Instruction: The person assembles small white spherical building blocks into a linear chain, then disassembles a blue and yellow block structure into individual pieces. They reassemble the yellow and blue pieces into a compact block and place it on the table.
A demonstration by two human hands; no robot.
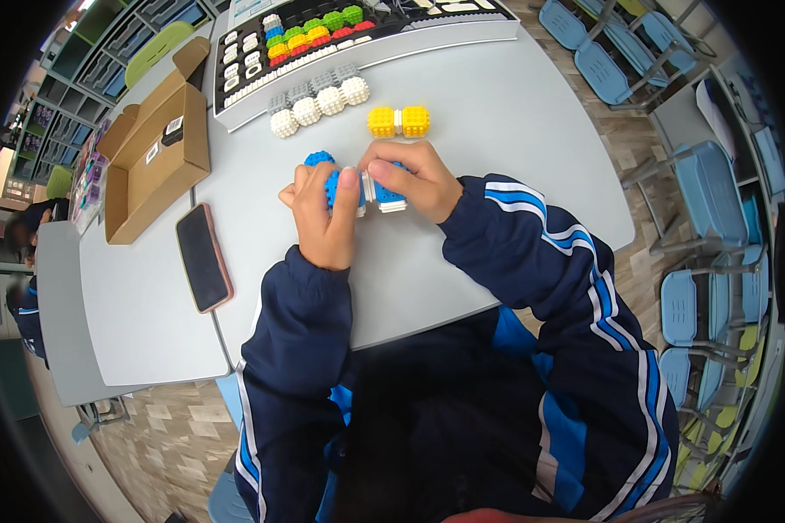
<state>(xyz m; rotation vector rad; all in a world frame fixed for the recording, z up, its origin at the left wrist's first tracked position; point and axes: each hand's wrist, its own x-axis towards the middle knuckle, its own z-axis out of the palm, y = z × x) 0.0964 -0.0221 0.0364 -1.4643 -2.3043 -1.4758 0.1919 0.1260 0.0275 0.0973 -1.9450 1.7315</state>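
Over the near part of the table, my left hand (323,218) and my right hand (420,179) are both closed on one assembly of blue knobby building blocks (389,197) with white pieces between and beneath them. My left thumb presses against the left block, and my right fingers wrap the right one from above. Another blue block (319,158) shows just beyond my left fingers; whether it joins the assembly is hidden. Past my right hand sits a pair of yellow knobby blocks (414,123) joined by a white connector.
A row of white and grey knobby blocks (330,99) lies before a large tray (366,50) of colourful blocks. To the left are an open cardboard box (122,207) and a phone (204,259) with a dark screen. Blue chairs (711,192) stand at the right.
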